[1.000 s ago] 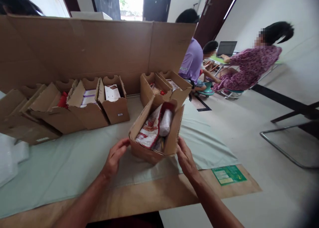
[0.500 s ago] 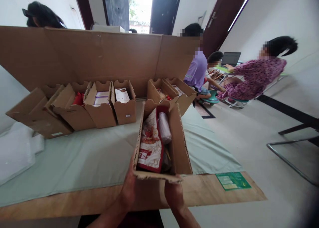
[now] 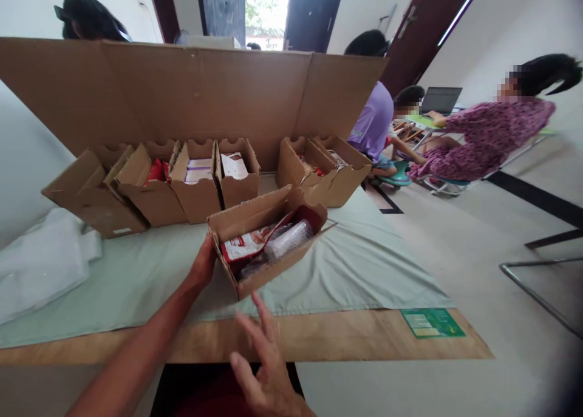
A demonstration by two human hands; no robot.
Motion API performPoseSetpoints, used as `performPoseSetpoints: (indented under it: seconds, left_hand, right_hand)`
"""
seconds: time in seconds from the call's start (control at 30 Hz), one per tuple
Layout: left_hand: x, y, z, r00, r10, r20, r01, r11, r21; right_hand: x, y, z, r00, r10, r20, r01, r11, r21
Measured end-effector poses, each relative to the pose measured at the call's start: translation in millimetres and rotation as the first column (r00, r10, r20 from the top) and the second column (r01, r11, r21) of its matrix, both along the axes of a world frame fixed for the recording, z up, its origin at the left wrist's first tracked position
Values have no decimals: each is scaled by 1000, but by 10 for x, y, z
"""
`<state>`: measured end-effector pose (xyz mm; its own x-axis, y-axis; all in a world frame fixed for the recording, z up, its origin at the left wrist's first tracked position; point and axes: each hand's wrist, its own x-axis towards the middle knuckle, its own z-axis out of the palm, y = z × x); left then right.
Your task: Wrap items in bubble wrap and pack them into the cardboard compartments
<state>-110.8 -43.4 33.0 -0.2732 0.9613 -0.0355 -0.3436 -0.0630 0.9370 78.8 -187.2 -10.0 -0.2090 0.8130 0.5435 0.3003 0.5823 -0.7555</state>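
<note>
A narrow open cardboard box [image 3: 264, 276] sits at an angle on the green cloth in front of me. In it lie a red and white printed packet [image 3: 246, 244] and a bubble-wrapped item [image 3: 289, 240]; a dark, clear-wrapped thing beneath is partly hidden. My left hand [image 3: 204, 264] grips the box's left end, its fingertips hidden behind the cardboard. Below the box's near corner, my right hand [image 3: 268, 365] is off the cardboard, fingers spread and slightly blurred, holding nothing.
Several similar cardboard boxes [image 3: 198, 201] line the back, holding red, white and purple items. Behind them stands a tall cardboard panel [image 3: 218, 95]. White plastic wrapping [image 3: 43, 265] lies at left, a green card [image 3: 432, 323] at the right table edge. People sit beyond, one with a laptop [image 3: 441, 101].
The box has turned from pointing away to slanting toward the right, and sits farther from me. My right hand has let go of it; my left hand stays at its side.
</note>
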Motion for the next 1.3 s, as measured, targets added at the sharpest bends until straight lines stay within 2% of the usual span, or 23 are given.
performPoseSetpoints:
  seconds: [0.07,0.1,0.13,0.2,0.23,0.3,0.37,0.4,0.47,0.57,0.63,0.7,0.8,0.87,0.93,1.0,1.07,1.17,1.23,1.3]
  left_hand:
    - [-123,0,53,986,23,-165,-19,999,27]
    - [-173,-60,35,972,43,-229,-36,999,37]
    - [-203,-151,-9,962,59,-266,-49,998,44]
    - [-180,-382,-144,962,73,-264,-64,997,44]
    - [-127,-494,-217,967,72,-244,-62,997,49]
    - [35,-650,-333,976,62,-208,-46,996,82]
    - [210,-688,-395,985,69,-159,-47,990,134]
    - [279,-674,-411,989,79,-128,-59,986,155]
    - [358,-627,-424,994,95,-58,-85,983,160]
    - [313,-627,-404,992,117,55,-122,989,85]
    - [190,-678,-321,982,157,108,-161,986,33]
    - [22,-712,-154,966,225,126,-230,973,28]
    - [-168,-685,148,944,305,122,-319,940,119]
    - [-167,-672,245,944,312,110,-327,929,175]
    - [-72,-711,207,953,293,81,-303,935,183]
    - [41,-794,105,963,262,57,-267,952,152]
    - [77,-880,50,966,251,59,-256,959,119]
    - [-94,-939,145,951,298,87,-307,943,125]
    - [-245,-934,243,933,351,85,-360,920,155]
    - [-297,-932,247,920,384,76,-391,906,163]
  right_hand:
    - [256,-22,11,998,22,61,-27,996,86]
    - [427,43,43,998,-34,59,29,995,92]
    - [607,159,91,988,-147,42,144,987,76]
    - [928,525,213,931,-365,-10,365,931,2]
    - [1039,750,274,916,-401,-28,399,915,-62]
    - [1128,1201,363,927,-364,-95,344,922,-175]
    - [1066,1527,388,952,-212,-221,149,951,-271]
    - [1002,1604,379,950,-148,-276,64,954,-292]
    - [866,1557,326,941,-85,-329,-22,951,-310]
    - [720,1131,219,937,-172,-305,65,941,-332]
    - [616,830,209,921,-250,-297,133,922,-363]
    - [456,675,301,925,-244,-292,125,920,-370]
    - [220,739,561,942,-142,-304,36,944,-328]
    - [177,813,691,937,-138,-321,37,952,-303]
    - [238,774,717,916,-226,-330,124,945,-302]
    - [332,619,662,869,-365,-334,257,910,-325]
    - [369,444,588,824,-447,-348,333,879,-341]
    - [235,367,540,863,-378,-335,260,901,-348]
    - [106,461,564,899,-301,-317,183,918,-351]
    - [54,571,590,899,-284,-334,166,926,-340]
